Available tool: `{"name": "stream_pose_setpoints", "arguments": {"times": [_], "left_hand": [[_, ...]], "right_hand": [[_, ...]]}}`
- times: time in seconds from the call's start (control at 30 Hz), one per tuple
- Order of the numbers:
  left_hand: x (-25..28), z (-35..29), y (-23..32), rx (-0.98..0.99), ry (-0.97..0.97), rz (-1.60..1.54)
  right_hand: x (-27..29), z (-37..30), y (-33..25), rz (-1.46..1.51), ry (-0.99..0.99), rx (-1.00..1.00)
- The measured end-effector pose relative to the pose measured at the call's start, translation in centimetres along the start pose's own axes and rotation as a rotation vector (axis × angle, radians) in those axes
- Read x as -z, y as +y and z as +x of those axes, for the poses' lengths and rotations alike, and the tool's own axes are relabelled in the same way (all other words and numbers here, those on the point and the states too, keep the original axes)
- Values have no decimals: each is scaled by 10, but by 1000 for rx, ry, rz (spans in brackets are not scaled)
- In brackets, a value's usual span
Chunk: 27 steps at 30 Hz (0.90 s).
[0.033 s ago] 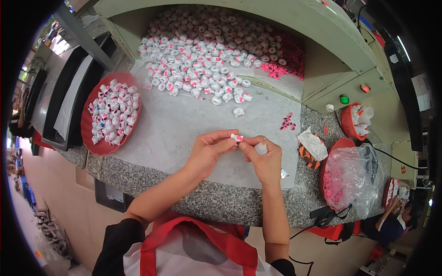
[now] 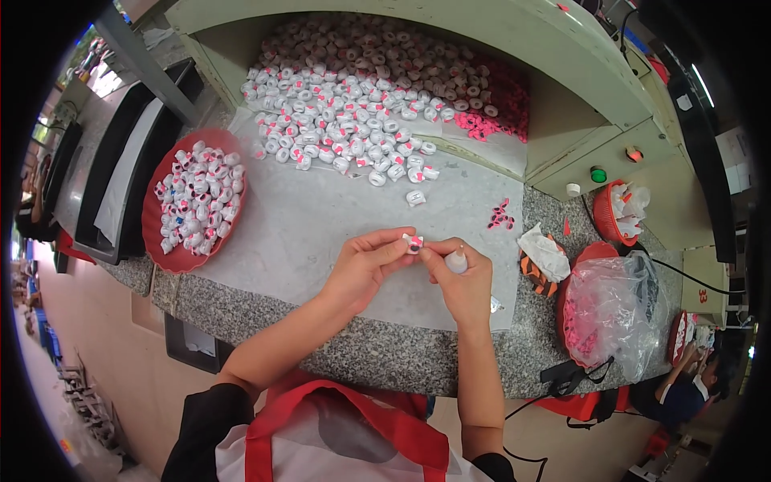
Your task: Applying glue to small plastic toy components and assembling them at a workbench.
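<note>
My left hand (image 2: 363, 261) pinches a small white figure (image 2: 414, 242) with a pink bow and a dark spot on it, between thumb and forefinger. Against the figure's right side rest the thumb and forefinger of my right hand (image 2: 464, 277). That hand is also closed round a small white squeeze bottle (image 2: 456, 261), whose lower part is hidden in the palm. One more white figure (image 2: 415, 198) lies by itself on the white sheet (image 2: 321, 225) beyond my hands. To the right on the sheet is a little cluster of pink and dark pieces (image 2: 501, 214).
A heap of white figures (image 2: 337, 120) spreads under the pale green cabinet (image 2: 578, 88), beside loose pink pieces (image 2: 479, 125). At left stands a red bowl (image 2: 152, 217) of figures. Rightward are crumpled tissue (image 2: 544, 249), a plastic bag (image 2: 634, 297) over pink pieces, a red basket (image 2: 604, 217) and a cable.
My right fingertips have shifted slightly off the figure's face, so its dark spot shows more. Both hands otherwise stay in place.
</note>
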<state>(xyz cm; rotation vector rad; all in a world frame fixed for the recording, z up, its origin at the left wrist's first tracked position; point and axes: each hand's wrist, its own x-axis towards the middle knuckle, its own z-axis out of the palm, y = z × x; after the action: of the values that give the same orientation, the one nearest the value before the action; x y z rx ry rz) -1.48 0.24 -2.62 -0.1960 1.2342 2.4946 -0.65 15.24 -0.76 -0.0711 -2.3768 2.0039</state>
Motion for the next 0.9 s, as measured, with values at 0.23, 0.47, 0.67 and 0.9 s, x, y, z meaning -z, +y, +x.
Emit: {"name": "stream_pose_setpoints", "arguments": {"times": [0.23, 0.47, 0.67, 0.9], "left_hand": [[-14, -18, 26, -89, -111, 218], [-10, -22, 21, -211, -236, 330], [-3, -14, 18, -181, -171, 326], [16, -19, 47, -351, 68, 628]], "right_hand": [[2, -14, -21, 135, -51, 217], [10, -9, -13, 459, -179, 44], [-4, -5, -8, 517, -136, -101], [-25, -3, -1, 421, -66, -125]]}}
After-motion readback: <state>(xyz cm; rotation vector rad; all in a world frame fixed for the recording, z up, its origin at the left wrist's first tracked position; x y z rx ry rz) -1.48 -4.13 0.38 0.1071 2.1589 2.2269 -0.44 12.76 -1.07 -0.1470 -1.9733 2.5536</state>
